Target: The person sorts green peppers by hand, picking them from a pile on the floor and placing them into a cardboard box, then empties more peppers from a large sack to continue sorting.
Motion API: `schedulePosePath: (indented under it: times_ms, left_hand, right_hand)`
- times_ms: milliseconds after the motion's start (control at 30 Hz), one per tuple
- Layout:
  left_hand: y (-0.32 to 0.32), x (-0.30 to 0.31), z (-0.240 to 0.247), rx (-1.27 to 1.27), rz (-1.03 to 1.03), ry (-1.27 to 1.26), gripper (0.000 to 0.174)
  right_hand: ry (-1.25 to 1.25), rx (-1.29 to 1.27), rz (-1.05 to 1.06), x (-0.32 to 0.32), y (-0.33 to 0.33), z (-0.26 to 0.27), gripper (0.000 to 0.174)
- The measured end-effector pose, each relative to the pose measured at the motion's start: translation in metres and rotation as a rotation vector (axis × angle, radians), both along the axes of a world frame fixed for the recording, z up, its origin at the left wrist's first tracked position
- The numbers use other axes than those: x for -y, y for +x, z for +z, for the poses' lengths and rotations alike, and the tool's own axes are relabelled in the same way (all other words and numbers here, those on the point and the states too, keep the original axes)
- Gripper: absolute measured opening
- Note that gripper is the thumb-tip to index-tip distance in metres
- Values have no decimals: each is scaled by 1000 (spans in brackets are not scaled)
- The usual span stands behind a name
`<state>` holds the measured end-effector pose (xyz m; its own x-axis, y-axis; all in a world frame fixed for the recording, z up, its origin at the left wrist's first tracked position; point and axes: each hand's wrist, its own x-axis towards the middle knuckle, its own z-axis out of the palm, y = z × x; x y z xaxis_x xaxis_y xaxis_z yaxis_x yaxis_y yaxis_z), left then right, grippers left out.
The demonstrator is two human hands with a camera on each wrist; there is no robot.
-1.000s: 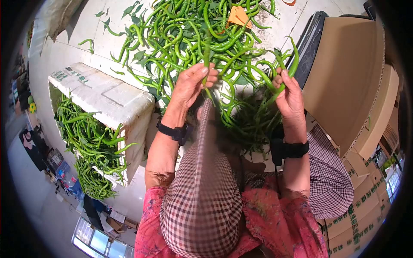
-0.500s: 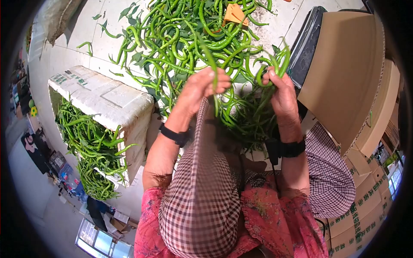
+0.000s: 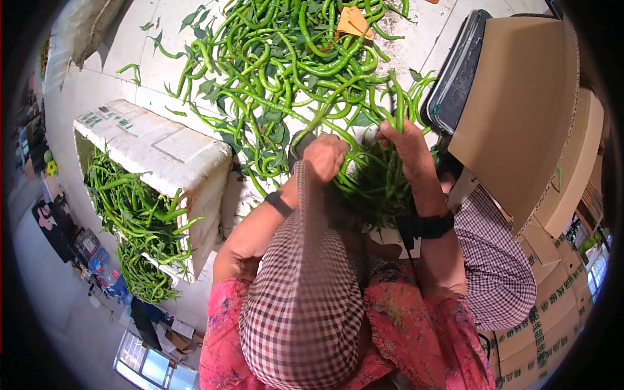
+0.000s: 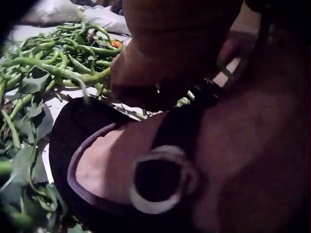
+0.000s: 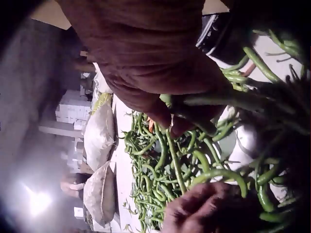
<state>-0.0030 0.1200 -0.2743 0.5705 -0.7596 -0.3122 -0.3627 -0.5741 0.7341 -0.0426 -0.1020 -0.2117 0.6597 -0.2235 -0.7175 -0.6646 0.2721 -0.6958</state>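
Long green chili peppers lie in a leafy pile (image 3: 266, 58) on the pale floor. Low over its near side, my left hand (image 3: 325, 158) has its fingers curled in. A long chili pepper (image 4: 58, 70) runs up to those fingers in the left wrist view, its gripped part hidden. My right hand (image 3: 409, 143) holds a few chili peppers (image 3: 398, 97) between thumb and fingers, their ends sticking up. Beneath and between the hands, more chili peppers (image 3: 367, 188) lie in shadow. A black shoe (image 4: 73, 126) on a foot is close to the left hand.
To the left, a white foam box (image 3: 156, 143) lies on its side, chili peppers (image 3: 140, 208) spilling out. A large cardboard sheet (image 3: 513, 110) and a black tray (image 3: 458, 71) stand at right. An orange scrap (image 3: 355, 23) sits on the pile. White sacks (image 5: 99, 194) stand beyond.
Both hands have come down and nearer to me; the left also moved right. The long pepper raised upright in the left hand is lowered. The right hand still holds peppers.
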Motion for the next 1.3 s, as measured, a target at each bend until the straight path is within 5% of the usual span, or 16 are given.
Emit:
schedulePosePath:
  times_ms: [33,100,200,333,400,533,700,767,800,867,900,967,1000,1133,1300]
  left_hand:
    - [4,-4,4,-123,76,-150,23]
    - [-2,-7,6,-269,134,-12,28]
    - [-8,8,13,-140,214,219,28]
    - [2,23,10,-7,253,209,22]
    - [10,24,1,143,245,182,23]
    - [24,22,-11,345,169,133,23]
    - [17,12,3,307,100,-13,24]
    - [21,6,23,235,142,-275,28]
    - [23,4,36,149,288,-332,29]
    - [40,-8,37,516,548,-281,24]
    - [48,-11,47,184,1006,-205,25]
    - [75,-51,15,143,1234,-64,32]
    - [86,-66,-4,273,1244,21,37]
    - [105,-74,-25,94,1107,325,38]
    - [89,-44,29,53,1176,-43,30]
  right_hand:
    - [22,-25,1,-5,-4,-9,23]
    - [51,-57,11,-17,-16,-25,25]
    - [74,-99,-13,-31,-20,-35,26]
    - [44,-81,12,-32,-26,-46,27]
    - [-396,-124,176,-34,-19,-40,30]
    - [-483,-166,323,-35,-12,-43,34]
    - [-437,-14,337,-28,-21,-52,37]
    - [-49,-240,331,-17,-17,-42,34]
    - [-51,-237,336,-9,-14,-32,34]
    - [-91,-342,524,7,-7,-3,31]
    - [-92,-338,525,12,-10,1,31]
    - [-31,-219,333,21,-19,10,27]
    - [6,-200,195,25,-20,15,26]
    - [383,26,-70,34,-16,22,23]
    - [207,61,-52,-4,13,35,19]
